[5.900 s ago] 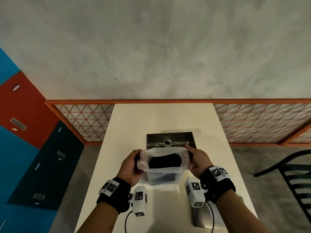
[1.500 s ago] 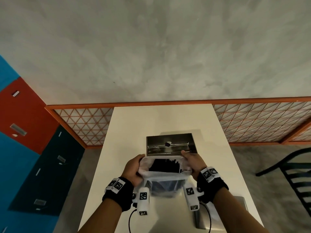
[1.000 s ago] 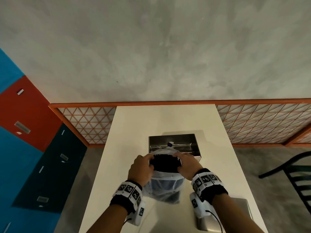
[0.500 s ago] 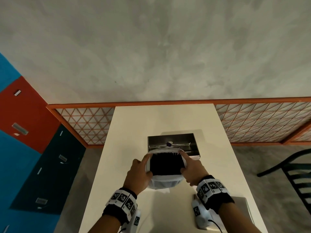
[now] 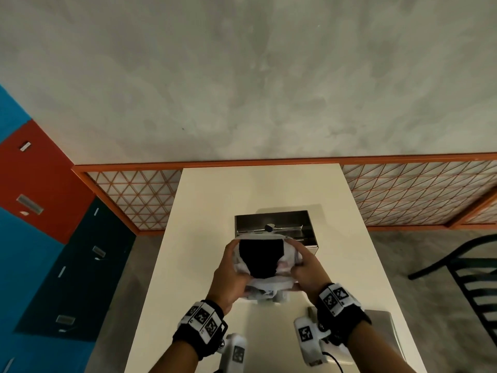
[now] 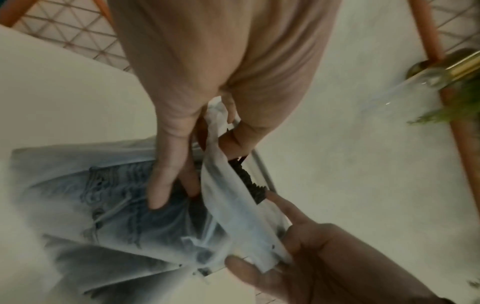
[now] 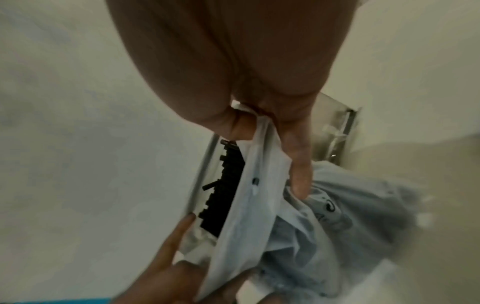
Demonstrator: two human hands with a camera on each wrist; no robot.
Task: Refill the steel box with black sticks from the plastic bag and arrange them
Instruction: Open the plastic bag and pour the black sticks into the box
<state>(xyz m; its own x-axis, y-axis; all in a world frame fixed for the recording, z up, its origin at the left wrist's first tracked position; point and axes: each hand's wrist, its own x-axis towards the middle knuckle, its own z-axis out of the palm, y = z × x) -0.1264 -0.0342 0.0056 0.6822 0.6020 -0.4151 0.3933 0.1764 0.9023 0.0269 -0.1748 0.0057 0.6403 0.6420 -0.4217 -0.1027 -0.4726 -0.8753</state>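
Note:
Both hands hold a translucent plastic bag (image 5: 269,286) off the table, just in front of the steel box (image 5: 271,219). My left hand (image 5: 234,265) grips the bag's left side, fingers curled into the plastic (image 6: 130,205). The right hand (image 5: 298,262) pinches the bag's right rim (image 7: 259,164) between thumb and fingers. A dense bundle of black sticks (image 5: 261,257) fills the bag's mouth, and their ends (image 7: 223,185) poke out beside the box's near rim. The open box has a bar with a small knob (image 5: 269,226) across it; its inside is mostly hidden.
A flat steel lid (image 5: 382,327) lies at the near right of the white table (image 5: 269,189). A dark chair (image 5: 470,278) stands to the table's right. An orange lattice panel (image 5: 134,195) runs along the wall behind.
The bag has come up off the table and tipped, so its mouth full of sticks now sits at the box's near edge. Both hands have shifted from the rim down along the bag's sides.

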